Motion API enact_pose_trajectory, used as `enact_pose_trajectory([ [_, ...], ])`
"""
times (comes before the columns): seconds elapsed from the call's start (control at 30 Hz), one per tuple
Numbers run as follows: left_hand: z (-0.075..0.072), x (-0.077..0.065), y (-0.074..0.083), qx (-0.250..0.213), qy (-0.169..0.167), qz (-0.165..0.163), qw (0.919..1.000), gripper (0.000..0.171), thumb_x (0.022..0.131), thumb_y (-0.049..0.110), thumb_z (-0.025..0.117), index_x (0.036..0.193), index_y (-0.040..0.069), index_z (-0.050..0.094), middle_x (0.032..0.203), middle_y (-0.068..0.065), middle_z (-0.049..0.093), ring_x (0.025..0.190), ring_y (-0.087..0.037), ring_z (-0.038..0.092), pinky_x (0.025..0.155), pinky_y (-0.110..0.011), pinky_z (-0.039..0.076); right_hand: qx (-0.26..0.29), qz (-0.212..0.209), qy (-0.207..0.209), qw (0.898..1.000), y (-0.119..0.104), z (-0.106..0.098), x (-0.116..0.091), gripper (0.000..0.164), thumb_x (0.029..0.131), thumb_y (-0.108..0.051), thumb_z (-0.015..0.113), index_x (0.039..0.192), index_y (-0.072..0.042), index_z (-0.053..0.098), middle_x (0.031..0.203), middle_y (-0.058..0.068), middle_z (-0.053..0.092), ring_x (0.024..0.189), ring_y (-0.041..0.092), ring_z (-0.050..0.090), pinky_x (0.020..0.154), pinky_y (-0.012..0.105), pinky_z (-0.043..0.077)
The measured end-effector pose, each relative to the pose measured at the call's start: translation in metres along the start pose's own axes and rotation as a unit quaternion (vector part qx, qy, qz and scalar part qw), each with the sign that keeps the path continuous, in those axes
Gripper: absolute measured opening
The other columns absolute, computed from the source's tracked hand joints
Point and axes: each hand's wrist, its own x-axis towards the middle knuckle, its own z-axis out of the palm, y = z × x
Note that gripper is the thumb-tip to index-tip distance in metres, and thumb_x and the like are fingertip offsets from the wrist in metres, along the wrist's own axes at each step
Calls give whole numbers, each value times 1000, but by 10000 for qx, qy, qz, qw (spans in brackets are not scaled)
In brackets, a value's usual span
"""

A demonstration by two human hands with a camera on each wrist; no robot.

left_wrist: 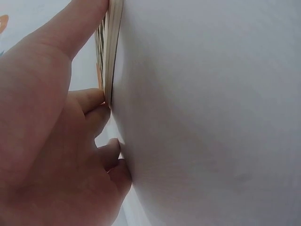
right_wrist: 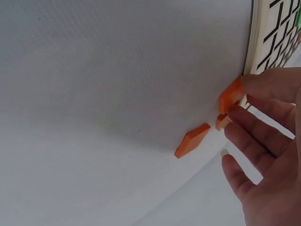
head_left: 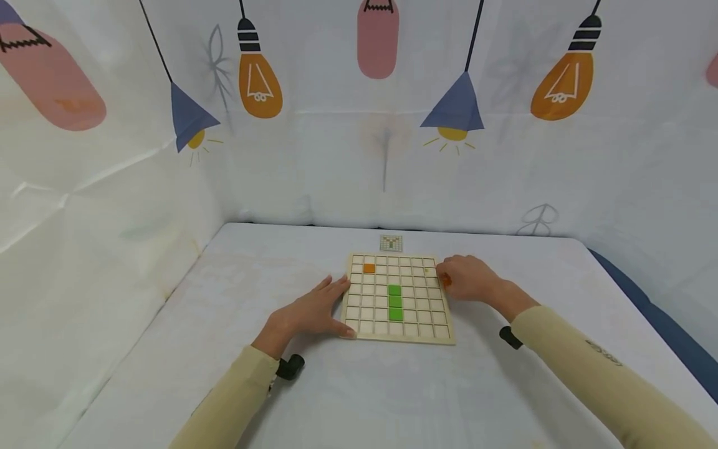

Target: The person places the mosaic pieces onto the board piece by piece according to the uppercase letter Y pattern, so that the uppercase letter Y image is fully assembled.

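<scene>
A pale wooden grid board [head_left: 376, 305] lies on the white table. One orange tile [head_left: 369, 268] sits in its upper left, and a column of several green tiles [head_left: 395, 303] runs down its middle. My left hand [head_left: 314, 310] rests at the board's left side, fingers along the edge and thumb by the front corner. Beside the upper right edge, my right hand [head_left: 468, 279] pinches an orange tile [right_wrist: 230, 95]. A second orange piece [right_wrist: 221, 121] shows by its fingertips, partly hidden. Another orange tile [right_wrist: 192, 140] lies on the table close by.
A small pattern card [head_left: 391, 243] lies just behind the board. White cloth walls [head_left: 336, 168] printed with lamps and bulbs stand at the back and left. Something dark blue [head_left: 645, 299] shows beyond the table's right edge.
</scene>
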Motion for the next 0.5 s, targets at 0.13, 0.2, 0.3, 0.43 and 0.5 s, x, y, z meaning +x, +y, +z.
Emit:
enact_pose_trajectory([
  [0.13,-1,1,1,-24,10,-20,10000,114,74,63,79,161,20,19,168,7,13,158,-25,3,125,-48,21,48,40,-54,10000,3,2,-3,14,79,-4,66,83,-17,62,75,-5,54,70,14,44,66,30,36],
  [0.2,-1,1,2,-36,10,-1,10000,114,74,63,79,161,20,19,168,6,13,158,-26,3,125,-48,21,85,77,-120,9999,4,3,-4,16,79,-3,66,88,-17,63,78,-4,55,72,15,45,67,30,36],
  [0.3,0,2,2,-22,12,43,10000,114,74,63,79,161,19,19,168,6,14,157,-26,4,125,-48,21,167,157,-233,9995,5,4,-4,22,79,0,64,93,-17,63,81,-4,55,75,16,46,68,31,38],
  [0.43,1,1,1,-11,-1,21,10000,114,74,63,79,161,20,18,168,7,13,158,-26,3,126,-47,21,212,154,-291,9992,5,6,-4,26,79,3,64,96,-16,62,85,-3,56,79,17,47,71,32,41],
  [0.5,1,1,1,-63,30,40,10000,114,73,62,80,160,19,19,168,6,14,157,-27,4,125,-48,21,230,166,-304,9991,4,7,-4,26,80,3,64,98,-16,62,86,-2,57,80,18,47,72,32,42],
])
